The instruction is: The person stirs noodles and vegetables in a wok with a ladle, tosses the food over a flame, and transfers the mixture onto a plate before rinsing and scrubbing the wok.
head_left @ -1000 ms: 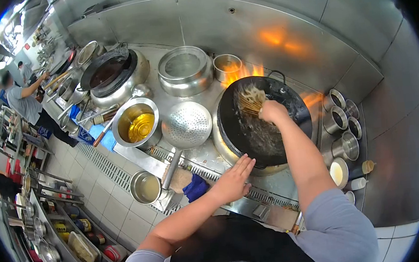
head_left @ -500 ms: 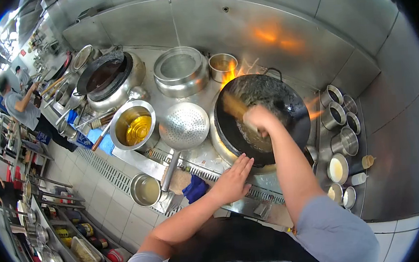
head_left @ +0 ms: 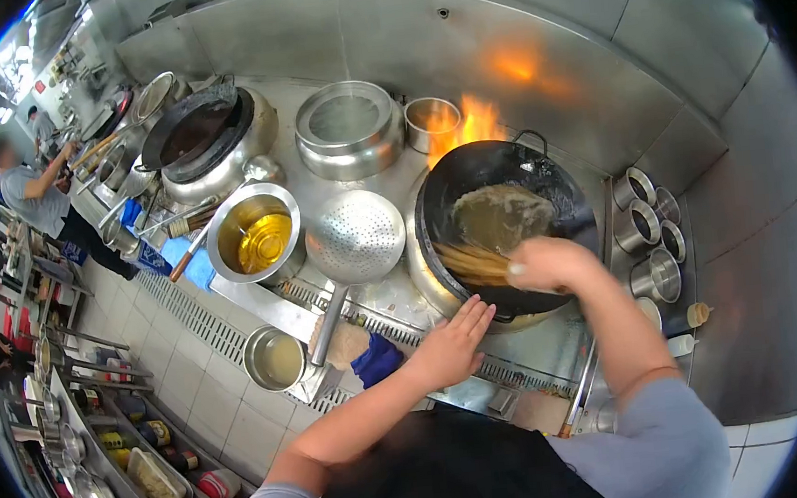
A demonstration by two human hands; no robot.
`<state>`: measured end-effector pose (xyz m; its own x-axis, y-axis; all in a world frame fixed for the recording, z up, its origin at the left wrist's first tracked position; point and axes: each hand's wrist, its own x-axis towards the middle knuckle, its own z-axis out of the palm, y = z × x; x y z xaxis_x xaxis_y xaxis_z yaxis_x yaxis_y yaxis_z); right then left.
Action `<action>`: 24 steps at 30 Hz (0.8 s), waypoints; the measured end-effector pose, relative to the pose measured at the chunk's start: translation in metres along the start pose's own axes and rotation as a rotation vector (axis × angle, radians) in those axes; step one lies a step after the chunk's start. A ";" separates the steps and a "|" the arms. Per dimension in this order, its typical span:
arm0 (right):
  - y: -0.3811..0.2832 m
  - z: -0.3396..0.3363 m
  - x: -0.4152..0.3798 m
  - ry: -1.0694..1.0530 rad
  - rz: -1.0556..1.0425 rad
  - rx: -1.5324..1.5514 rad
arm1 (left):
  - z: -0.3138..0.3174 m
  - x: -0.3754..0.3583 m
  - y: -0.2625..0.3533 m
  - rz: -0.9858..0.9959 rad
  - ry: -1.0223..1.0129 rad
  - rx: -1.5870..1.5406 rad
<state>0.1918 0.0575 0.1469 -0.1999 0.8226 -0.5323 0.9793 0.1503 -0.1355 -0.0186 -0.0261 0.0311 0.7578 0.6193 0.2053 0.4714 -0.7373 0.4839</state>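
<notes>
A large black wok (head_left: 557, 176) with foaming brownish liquid (head_left: 499, 218) in it sits on the burner, flames (head_left: 475, 126) rising behind its far left rim. My right hand (head_left: 549, 263) is closed round a bamboo wok brush (head_left: 473, 264), whose blurred bristles lie against the near left inside of the wok. My left hand (head_left: 453, 341) lies with straight fingers at the wok's near rim, fingertips right by the edge. Left of the wok, a perforated strainer ladle (head_left: 355, 237) rests with its handle toward me, beside a metal pot of yellow oil (head_left: 265, 243).
A lidded-looking steel pot (head_left: 351, 154) and a smaller pot (head_left: 419, 121) stand behind. Another wok (head_left: 193, 134) is at the far left. Several seasoning cups (head_left: 637, 223) line the right side. A blue cloth (head_left: 375, 359) lies near the front edge. A person (head_left: 39, 198) stands farther left.
My right hand has swept the brush from the wok's far left side toward its near side. The flames behind the wok are larger. My left hand stays at the near rim.
</notes>
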 end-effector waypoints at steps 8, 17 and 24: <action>0.016 -0.004 0.105 0.390 0.154 0.546 | 0.000 0.002 -0.002 0.022 0.013 -0.010; 0.030 0.009 -0.027 -0.065 0.069 -0.150 | -0.002 0.001 -0.004 0.026 0.008 -0.024; 0.055 0.015 0.099 0.453 0.197 0.145 | -0.004 0.004 -0.006 0.038 -0.005 -0.058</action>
<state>0.2257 0.1387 0.0742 0.0531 0.9875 -0.1483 0.9761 -0.0827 -0.2010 -0.0205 -0.0181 0.0317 0.7770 0.5899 0.2198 0.4158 -0.7430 0.5244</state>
